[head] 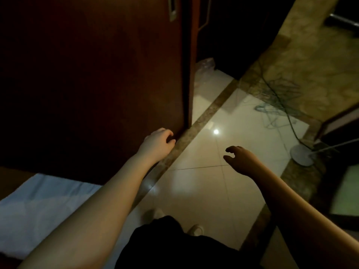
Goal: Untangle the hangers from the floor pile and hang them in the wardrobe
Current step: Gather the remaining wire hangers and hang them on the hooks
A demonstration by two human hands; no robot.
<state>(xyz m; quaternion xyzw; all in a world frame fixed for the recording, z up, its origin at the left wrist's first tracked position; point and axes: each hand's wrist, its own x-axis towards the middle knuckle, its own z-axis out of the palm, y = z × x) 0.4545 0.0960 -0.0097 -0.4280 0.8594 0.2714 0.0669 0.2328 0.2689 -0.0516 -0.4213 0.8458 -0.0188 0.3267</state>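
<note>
Two empty hands: your left hand point(159, 140) and right hand point(240, 158) hang loosely curled; one tangled hanger pile point(279, 100) lies on the floor point(204, 183), uncountable.

Both empty hands are reaching forward — left hand point(159, 139) by the dark wooden wardrobe door point(93, 78), right hand point(240, 158) hovering over glossy white tiles point(204, 191); tangled wire hangers point(279, 101) are lying far right.

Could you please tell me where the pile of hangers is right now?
The hangers lie on the floor at the upper right, beyond the right hand, beside a lamp base.
</note>
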